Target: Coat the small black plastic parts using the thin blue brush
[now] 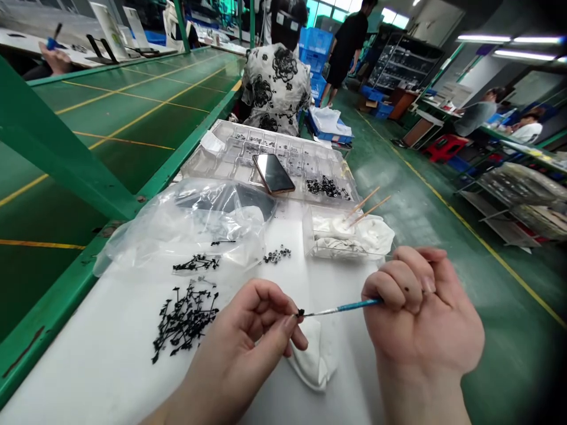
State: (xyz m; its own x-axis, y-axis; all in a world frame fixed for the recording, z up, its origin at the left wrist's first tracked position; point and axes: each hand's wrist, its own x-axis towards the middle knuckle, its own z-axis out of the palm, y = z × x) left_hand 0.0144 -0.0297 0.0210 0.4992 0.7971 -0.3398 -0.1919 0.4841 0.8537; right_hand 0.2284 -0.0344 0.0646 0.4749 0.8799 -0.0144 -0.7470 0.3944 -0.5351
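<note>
My left hand (248, 342) pinches a tiny black part (300, 312) between thumb and forefinger above the white table (110, 366). My right hand (420, 319) is closed round a thin blue-handled brush (343, 308), and the brush tip touches the part. A white cloth (312, 360) lies under the hands. To the left of my left hand lies a heap of black plastic sprues (183, 319), with a smaller bunch (197, 263) beyond it. Some small black rings (277, 255) lie in the middle of the table.
A crumpled clear plastic bag (186, 227) lies ahead on the left. A clear compartment tray (270, 156) holds small black parts and a phone (273, 173). A small clear box (348, 233) holds white cloth and two wooden sticks. A person in a flowered top sits ahead. A green conveyor (128, 112) runs along the left.
</note>
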